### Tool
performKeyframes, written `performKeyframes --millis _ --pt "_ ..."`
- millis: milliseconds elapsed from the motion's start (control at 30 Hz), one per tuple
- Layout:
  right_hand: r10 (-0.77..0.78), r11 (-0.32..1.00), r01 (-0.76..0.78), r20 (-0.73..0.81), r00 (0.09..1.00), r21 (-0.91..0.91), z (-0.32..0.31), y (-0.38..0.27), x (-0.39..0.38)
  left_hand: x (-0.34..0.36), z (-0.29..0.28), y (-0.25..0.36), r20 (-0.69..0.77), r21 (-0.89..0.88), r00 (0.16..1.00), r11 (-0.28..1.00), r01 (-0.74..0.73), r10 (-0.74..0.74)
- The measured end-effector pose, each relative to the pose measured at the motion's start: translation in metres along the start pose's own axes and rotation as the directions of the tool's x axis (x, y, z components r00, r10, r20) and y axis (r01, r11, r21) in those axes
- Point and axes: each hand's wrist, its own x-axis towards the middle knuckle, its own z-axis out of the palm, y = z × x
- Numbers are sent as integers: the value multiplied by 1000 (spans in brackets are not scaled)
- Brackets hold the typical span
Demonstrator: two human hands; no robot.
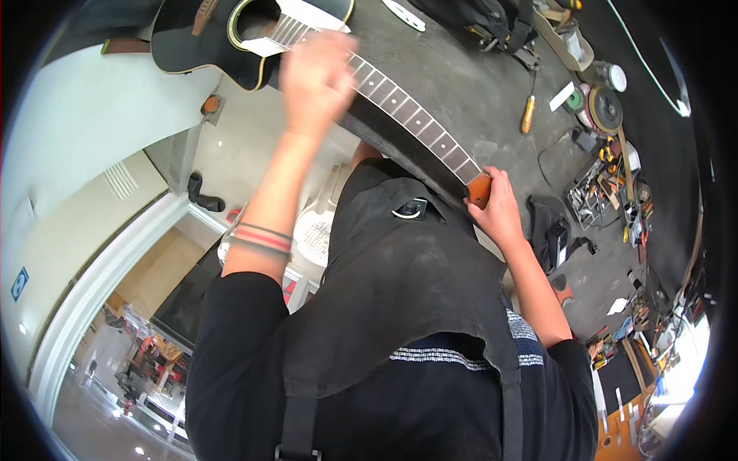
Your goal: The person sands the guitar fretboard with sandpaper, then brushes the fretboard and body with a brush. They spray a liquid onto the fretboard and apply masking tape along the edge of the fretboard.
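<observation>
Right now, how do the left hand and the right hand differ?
Position: the left hand is by the guitar neck near the black body; the right hand is at the neck's orange-brown end.
Clarity: the left hand is blurred, so contact is unclear; the right hand is sharp, its fingers around that end.
Forearms: dark and red bands circle the left hand's; none show on the right hand's.
Both hands are bare.

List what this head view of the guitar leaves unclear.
Head view, left hand: motion blur hides whether it holds anything.
Head view, guitar body: cut off by the top edge.
Head view, headstock: partly covered by the right hand.
Head view, tool pile: too small to tell pieces apart.
</observation>
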Motion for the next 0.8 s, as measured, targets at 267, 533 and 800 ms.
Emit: performKeyframes --millis 267,533,800 --pt "-93 993 88 -55 994 -80 2 5 -1 -67 33 185 239 -439 903 870 -226 356" --pt "-29 999 26 -80 996 -35 5 5 -3 -26 21 54 -44 97 995 991 94 -90" --pt "32 997 -41 -123 992 -72 16 9 -8 -29 20 114 209 -172 948 963 -205 239"
